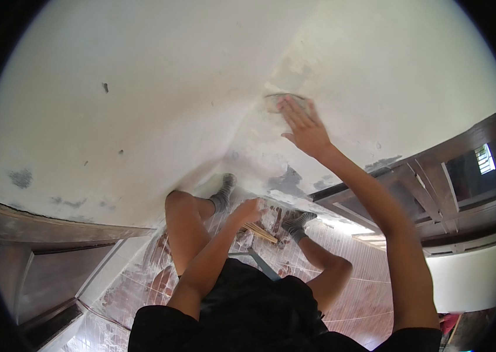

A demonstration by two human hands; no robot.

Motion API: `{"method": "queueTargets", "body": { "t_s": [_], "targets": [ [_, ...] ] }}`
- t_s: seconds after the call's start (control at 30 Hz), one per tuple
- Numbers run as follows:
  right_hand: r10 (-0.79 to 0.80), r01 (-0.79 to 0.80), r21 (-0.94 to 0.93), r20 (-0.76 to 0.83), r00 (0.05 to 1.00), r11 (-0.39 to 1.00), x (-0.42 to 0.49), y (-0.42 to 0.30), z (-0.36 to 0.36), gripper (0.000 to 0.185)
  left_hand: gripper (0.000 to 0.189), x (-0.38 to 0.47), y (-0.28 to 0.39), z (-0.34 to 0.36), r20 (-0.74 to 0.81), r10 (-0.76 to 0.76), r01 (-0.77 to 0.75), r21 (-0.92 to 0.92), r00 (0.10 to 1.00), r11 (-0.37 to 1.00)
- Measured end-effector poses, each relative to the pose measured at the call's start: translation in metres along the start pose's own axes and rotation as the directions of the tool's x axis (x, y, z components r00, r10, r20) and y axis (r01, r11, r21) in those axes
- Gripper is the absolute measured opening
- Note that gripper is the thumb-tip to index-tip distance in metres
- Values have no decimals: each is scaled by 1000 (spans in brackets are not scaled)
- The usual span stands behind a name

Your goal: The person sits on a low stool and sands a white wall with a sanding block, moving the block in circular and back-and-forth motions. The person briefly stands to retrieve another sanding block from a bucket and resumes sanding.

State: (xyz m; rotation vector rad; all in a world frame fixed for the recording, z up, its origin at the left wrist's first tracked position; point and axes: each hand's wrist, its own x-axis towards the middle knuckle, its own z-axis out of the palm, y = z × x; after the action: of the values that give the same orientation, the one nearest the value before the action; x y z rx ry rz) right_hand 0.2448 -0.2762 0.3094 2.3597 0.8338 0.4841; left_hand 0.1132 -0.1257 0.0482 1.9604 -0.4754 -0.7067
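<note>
My right hand [303, 125] lies flat with fingers spread over a thin sheet [274, 104], perhaps sandpaper, pressed against the off-white wall [362, 79] just right of the inner corner. Part of the sheet shows beyond my fingertips, and the hand is slightly blurred. Rough whitish and grey patches [286, 180] mark the wall below it. My left hand [248, 211] hangs low between my knees, its fingers bent and blurred; nothing can be made out in it. Behind that hand, slim wooden strips [262, 232] are partly hidden.
Dark wood door or window frames [432, 193] stand at the right, and a dark wooden panel [61, 273] at the lower left. Below me are a grey-blue metal bar [262, 263] and a dusty red-brown floor [358, 299]. Something red [449, 322] shows at the lower right.
</note>
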Motion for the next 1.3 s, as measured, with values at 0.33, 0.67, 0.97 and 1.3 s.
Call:
{"method": "queueTargets", "body": {
  "t_s": [0.33,0.67,0.97,1.3],
  "targets": [
    [164,-169,-115,-55,985,979,-1,2,-6,90,53,-1,-1,-5,-3,-32,32,-29,999,999],
    [-29,3,-161,-161,987,987,3,27,-7,91,55,-7,-9,-2,-3,-9,9,68,1000,998],
    [-104,80,140,166,981,987,-5,-33,24,91,56,-8,-6,-13,-3,-49,49,-44,999,998],
    [188,-201,98,127,974,975,2,-34,10,91,56,-8,-4,-13,-35,-27,26,-41,999,999]
  ]
}}
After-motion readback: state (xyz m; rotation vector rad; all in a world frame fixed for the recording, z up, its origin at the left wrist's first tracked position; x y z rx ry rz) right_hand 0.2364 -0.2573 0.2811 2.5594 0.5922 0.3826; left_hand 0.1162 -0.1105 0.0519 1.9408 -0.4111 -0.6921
